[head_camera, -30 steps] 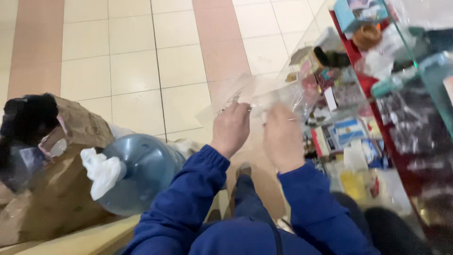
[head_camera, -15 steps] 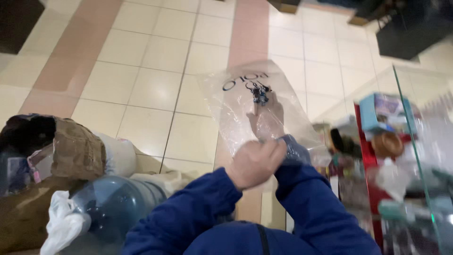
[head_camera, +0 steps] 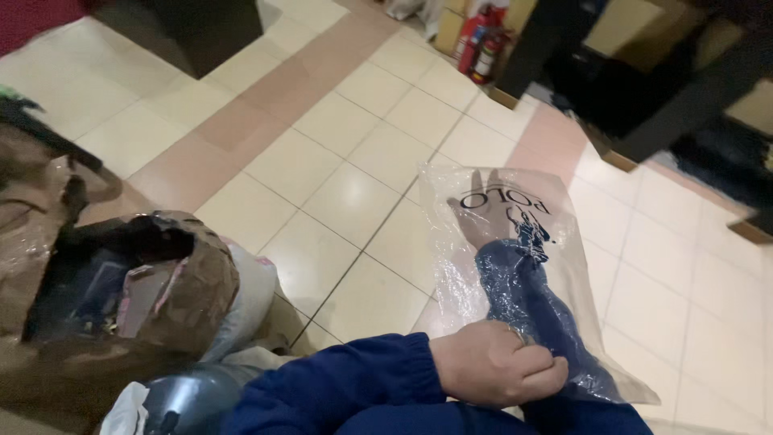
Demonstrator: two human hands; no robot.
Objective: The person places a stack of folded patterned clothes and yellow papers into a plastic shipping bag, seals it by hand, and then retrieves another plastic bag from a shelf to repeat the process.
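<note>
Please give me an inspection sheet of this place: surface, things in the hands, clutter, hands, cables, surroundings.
Surface: tiled floor, cream with pinkish bands.
Things: clear plastic bag with dark print, pulled over the right forearm.
Clutter: brown paper bags with dark contents at left; water jug and white plastic beside them.
Hands: left hand grips the bag's open edge; right hand is inside the bag, fingers spread.
Cables: nothing seen.
Surroundings: red fire extinguishers by the far wall; dark furniture at upper right.

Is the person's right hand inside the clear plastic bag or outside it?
Inside: the right hand shows through the clear plastic bag; the left hand holds its mouth.
</note>
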